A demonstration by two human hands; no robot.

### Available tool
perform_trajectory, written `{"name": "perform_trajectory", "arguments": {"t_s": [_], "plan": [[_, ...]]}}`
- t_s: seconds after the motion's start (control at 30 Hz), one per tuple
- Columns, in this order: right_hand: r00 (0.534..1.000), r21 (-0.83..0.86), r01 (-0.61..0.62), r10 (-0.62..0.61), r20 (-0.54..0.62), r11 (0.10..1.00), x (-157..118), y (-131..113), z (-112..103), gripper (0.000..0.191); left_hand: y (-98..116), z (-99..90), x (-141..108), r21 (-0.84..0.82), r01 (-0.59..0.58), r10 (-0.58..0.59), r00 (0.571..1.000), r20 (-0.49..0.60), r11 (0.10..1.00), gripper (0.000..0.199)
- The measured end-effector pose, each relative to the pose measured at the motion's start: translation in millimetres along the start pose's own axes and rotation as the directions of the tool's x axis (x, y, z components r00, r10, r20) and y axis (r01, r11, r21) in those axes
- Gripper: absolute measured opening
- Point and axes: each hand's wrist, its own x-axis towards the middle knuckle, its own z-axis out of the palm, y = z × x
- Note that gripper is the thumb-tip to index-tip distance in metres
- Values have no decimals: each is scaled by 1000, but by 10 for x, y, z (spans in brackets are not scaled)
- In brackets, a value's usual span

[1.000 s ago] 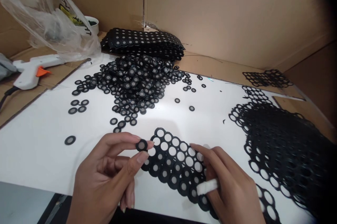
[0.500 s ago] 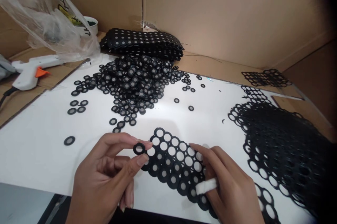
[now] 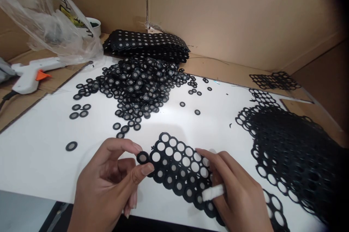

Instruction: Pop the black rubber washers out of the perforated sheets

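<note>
Between the thumb and forefinger of my left hand [image 3: 114, 177] is a black ring with a greyish centre [image 3: 142, 157], right beside the upper left end of a black lattice strip [image 3: 174, 179]. The strip's far rows are open holes showing white; its near rows carry black rings with grey centres. My right hand [image 3: 231, 188] is closed on the strip's right end, fingertips on its far edge. A short white cylinder [image 3: 214, 192] sticks out from under the right fingers; its other end is hidden.
A heap of loose rings [image 3: 141, 83] lies on the white board [image 3: 32, 152], with several scattered around. Behind are a folded black sheet [image 3: 147, 43] and a plastic bag [image 3: 54, 17]. A glue gun [image 3: 29, 76] lies left; stacked black lattices [image 3: 294, 152] lie right.
My left forefinger has drawn back a little from the strip's corner. The pinched ring has tilted and shifted slightly down. My right hand and the strip hold almost still.
</note>
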Motion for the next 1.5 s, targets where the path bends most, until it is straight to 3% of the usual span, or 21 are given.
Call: {"name": "perform_trajectory", "arguments": {"t_s": [0.17, 0.47, 0.77, 0.97, 1.17, 1.37, 1.43, 1.5], "plan": [[998, 22, 24, -23, -62, 999, -4, 43, 67, 62, -12, 11, 6, -5, -11, 11, 1000, -5, 1000, 35], [998, 32, 29, -28, -52, 999, -7, 61, 87, 72, -20, 16, 16, -52, -5, 4, 1000, -8, 999, 38], [997, -9, 67, -67, -43, 998, 56, 17, 13, 75, -178, -64, 137, -66, -36, 42, 994, 96, 997, 41], [997, 4, 57, -57, -60, 998, 66, 14, 44, 73, -263, -72, 234, -99, -166, 180, 971, 155, 981, 46], [999, 27, -41, 40, 24, 999, 114, -80, 12, 73, -267, -49, 264, -113, -268, 284, 944, 168, 957, 57], [999, 18, -52, 52, 9, 999, 124, -150, -49, 65, -275, -16, 317, -67, -344, 350, 902, 254, 936, 40], [999, 16, -48, 48, -4, 999, 121, -139, -35, 63, -262, 13, 330, -60, -374, 378, 897, 228, 925, 42], [999, 19, -49, 50, -9, 999, 125, -124, -10, 62, -240, 38, 333, -96, -383, 394, 906, 155, 919, 62]]}}
